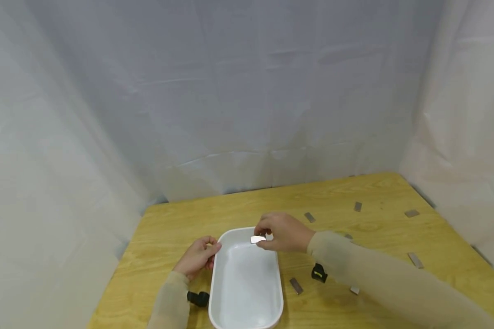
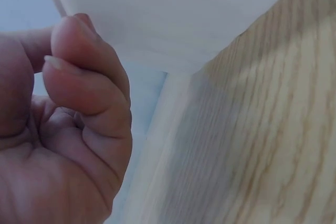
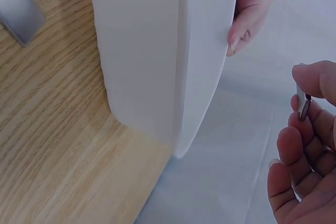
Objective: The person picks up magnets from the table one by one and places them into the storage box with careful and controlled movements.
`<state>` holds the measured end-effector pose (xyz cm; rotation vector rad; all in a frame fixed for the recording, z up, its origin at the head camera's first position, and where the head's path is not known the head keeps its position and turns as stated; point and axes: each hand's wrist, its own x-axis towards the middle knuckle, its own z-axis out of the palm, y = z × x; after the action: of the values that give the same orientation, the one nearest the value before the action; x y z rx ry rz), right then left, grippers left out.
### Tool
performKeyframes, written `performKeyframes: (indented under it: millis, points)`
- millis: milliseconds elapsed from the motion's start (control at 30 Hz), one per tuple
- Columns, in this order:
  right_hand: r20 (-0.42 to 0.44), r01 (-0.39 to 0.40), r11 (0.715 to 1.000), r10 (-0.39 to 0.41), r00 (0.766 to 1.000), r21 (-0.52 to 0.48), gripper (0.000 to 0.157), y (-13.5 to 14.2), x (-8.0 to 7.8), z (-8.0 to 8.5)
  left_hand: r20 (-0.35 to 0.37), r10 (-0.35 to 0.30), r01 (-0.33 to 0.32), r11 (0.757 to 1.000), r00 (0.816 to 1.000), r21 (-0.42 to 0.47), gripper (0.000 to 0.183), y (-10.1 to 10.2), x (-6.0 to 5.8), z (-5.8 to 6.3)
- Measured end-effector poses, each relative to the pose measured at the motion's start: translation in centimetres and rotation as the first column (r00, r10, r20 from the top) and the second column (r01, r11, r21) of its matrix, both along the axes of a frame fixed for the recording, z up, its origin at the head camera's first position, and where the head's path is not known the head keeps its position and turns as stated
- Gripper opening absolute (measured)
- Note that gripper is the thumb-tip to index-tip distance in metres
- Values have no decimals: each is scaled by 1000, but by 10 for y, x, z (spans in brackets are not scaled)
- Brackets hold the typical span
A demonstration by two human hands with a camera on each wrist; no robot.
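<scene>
Note, nearest, the white tray (image 1: 247,292), set lengthwise from near to far on the wooden table (image 1: 156,256). Just outside its right wall, find a loose metal piece (image 1: 296,286) (lying at a slant). At the left rim, toward the far end, see the left hand (image 1: 197,257), curled closed with thumb at the rim and fingers against the outer wall. Farther on, observe the right hand (image 1: 286,232), nearly closed in a pinch on a small metal plate (image 1: 257,239) (edge-on in the right wrist view). Locate this plate above the tray's far end, raised clear of the rim, leftward of the right palm, with long axis crosswise to the tray's; compare the left hand, farther off across the opening. Allow for the far rim close beyond; look for open room leftward and nearward over the tray floor. Beyond, see other metal pieces (image 1: 309,217) scattered rightward, then pale sheeting (image 1: 271,114).
</scene>
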<state>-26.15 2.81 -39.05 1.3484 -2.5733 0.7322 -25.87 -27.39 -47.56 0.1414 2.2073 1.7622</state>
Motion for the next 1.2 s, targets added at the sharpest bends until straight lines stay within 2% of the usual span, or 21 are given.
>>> performKeyframes:
  millis: [167, 500, 667, 767, 967, 1067, 1200]
  points:
    - [11, -14, 1000, 14, 1000, 13, 13, -9, 1, -2, 2, -6, 6, 1000, 1000, 3, 31, 1, 0, 4]
    - [-6, -93, 996, 93, 996, 11, 12, -32, 7, -2, 0, -10, 10, 1000, 1000, 4, 29, 1, 0, 4]
    - [23, -127, 991, 127, 992, 37, 13, -44, 11, -4, -2, -18, 18, 1000, 1000, -1, 29, 0, -1, 4]
    - [11, -139, 989, 139, 990, 55, 14, -50, 13, -7, -4, -26, 26, 1000, 1000, 2, 28, 0, -1, 4]
    - [-25, -156, 985, 158, 987, 76, 12, -61, 14, -13, 1, -20, 20, 1000, 1000, 12, 28, -2, 0, 3]
    - [-9, -154, 985, 155, 988, 83, 12, -66, 14, -15, 1, -16, 16, 1000, 1000, 10, 27, -2, 0, 2]
    - [34, -116, 988, 114, 993, 99, 10, -72, 11, -20, 0, -23, 23, 1000, 1000, 14, 26, 0, 1, 2]
